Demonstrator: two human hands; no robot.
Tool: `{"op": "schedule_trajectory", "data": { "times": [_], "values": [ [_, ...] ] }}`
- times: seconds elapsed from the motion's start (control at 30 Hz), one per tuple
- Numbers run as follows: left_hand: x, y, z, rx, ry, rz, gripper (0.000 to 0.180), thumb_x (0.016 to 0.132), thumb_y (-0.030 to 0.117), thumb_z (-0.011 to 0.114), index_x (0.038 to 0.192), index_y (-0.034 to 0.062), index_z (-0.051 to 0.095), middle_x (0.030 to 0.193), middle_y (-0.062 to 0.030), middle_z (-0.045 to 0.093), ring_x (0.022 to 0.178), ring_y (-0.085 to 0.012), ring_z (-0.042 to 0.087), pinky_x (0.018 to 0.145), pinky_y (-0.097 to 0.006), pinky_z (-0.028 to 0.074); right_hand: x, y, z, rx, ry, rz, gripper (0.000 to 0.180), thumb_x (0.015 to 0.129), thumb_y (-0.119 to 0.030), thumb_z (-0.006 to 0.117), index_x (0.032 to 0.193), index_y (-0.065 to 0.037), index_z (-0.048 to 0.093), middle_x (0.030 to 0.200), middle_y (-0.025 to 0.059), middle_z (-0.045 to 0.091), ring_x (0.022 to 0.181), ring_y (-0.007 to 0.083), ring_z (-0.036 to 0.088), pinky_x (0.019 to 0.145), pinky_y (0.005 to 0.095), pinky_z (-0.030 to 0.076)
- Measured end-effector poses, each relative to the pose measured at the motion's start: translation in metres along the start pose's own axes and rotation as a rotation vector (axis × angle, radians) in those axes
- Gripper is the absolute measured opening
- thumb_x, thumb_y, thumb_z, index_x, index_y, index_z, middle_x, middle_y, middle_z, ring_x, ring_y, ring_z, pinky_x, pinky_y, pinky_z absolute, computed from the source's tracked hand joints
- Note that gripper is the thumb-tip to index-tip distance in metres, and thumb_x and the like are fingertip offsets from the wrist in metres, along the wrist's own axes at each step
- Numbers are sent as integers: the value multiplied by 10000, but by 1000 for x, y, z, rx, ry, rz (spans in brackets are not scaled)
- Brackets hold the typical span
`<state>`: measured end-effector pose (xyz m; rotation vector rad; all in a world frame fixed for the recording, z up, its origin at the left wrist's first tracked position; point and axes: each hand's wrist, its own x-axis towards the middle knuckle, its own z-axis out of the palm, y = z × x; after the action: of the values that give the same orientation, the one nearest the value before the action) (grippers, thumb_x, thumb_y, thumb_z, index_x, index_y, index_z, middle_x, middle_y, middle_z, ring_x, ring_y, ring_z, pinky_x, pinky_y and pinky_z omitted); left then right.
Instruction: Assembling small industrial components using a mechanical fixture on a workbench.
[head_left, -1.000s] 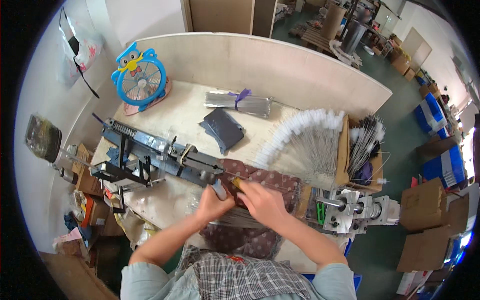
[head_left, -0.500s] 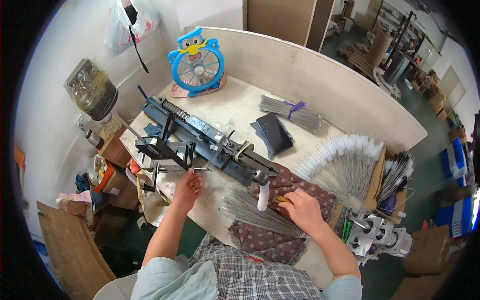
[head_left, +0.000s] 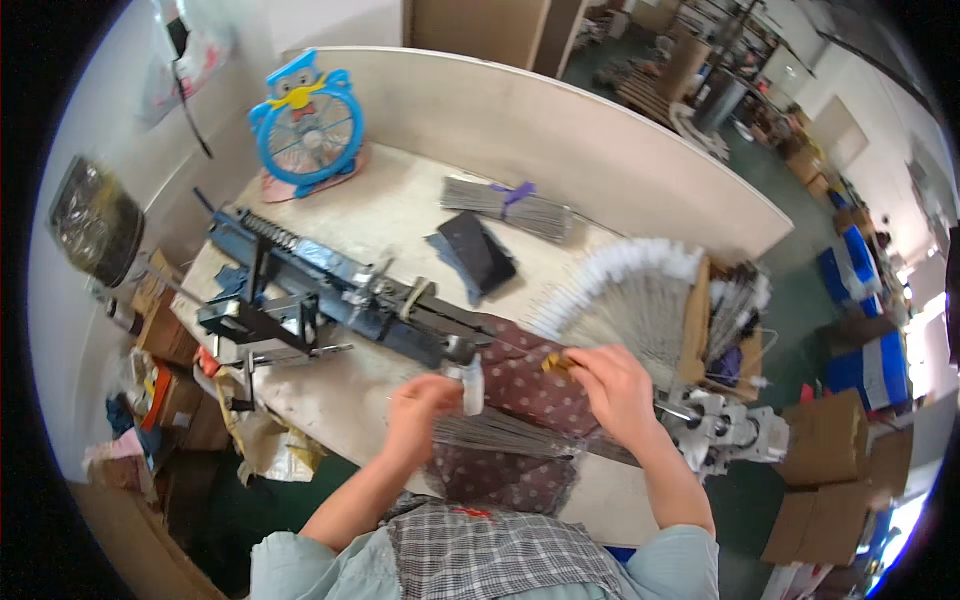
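Note:
My right hand (head_left: 615, 387) pinches a small yellow piece (head_left: 555, 363) above a brown polka-dot cloth (head_left: 520, 385); its exact kind is unclear. A thin wire seems to run from it toward the long dark metal jig (head_left: 340, 290). Curled and somewhat blurred, my left hand (head_left: 422, 408) is right beside the jig's white-wrapped lever handle (head_left: 473, 388). Whether its fingertips touch the handle, or what they hold, is hard to see. Just below the hands, a bundle of thin grey wires (head_left: 505, 436) rests on the cloth.
Wire brushes with white bristles (head_left: 630, 280) fan out at the right, beside a metal machine (head_left: 725, 425). Farther back lie a dark phone (head_left: 478, 252), a tied wire bundle (head_left: 508, 207) and a blue fan (head_left: 310, 130). A black bracket (head_left: 260, 325) stands at the left.
My left hand has left the black bracket and come right, to beside the lever handle. My right hand with the yellow piece has risen away from the lever. The whole view has shifted.

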<state>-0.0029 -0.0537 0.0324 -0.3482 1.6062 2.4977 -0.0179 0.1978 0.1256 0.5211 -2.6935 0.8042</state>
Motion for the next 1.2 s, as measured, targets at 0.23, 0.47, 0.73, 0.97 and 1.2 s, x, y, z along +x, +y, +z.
{"op": "schedule_trajectory", "data": {
  "times": [0.23,0.47,0.73,0.97,1.2],
  "values": [
    [10,-23,103,19,-326,-92,175,900,160,585,931,0,647,799,-35,636,674,-74,541,615,-214,427,-23,23,-8,373,-116,349,223,822,-128,636,1022,-31,649,840,99,641,737,197,602,676,287,463],
    [8,-28,114,185,-373,2,172,901,167,588,933,9,648,759,-1,610,672,-47,518,588,-196,412,-31,39,-5,860,-108,540,227,822,-136,662,1027,-39,660,845,70,648,785,157,591,709,280,460],
    [10,-9,92,-30,-85,-66,162,913,189,581,927,30,608,776,-18,593,639,-91,519,588,-232,416,-17,19,-13,153,11,-37,201,762,-143,682,940,-52,668,786,60,629,754,238,578,682,331,468],
    [11,0,90,-134,-77,-169,174,921,207,566,926,38,606,761,-26,601,604,-75,503,556,-209,391,31,6,38,-106,46,-48,152,751,-178,677,857,-69,682,770,76,645,737,255,583,659,340,463],
    [11,0,75,-74,-173,-143,244,945,270,519,887,42,584,730,-27,603,631,-84,545,578,-216,425,30,-5,26,133,-108,134,158,793,-194,623,849,-63,693,783,94,656,784,269,586,664,349,471]
  ]
}}
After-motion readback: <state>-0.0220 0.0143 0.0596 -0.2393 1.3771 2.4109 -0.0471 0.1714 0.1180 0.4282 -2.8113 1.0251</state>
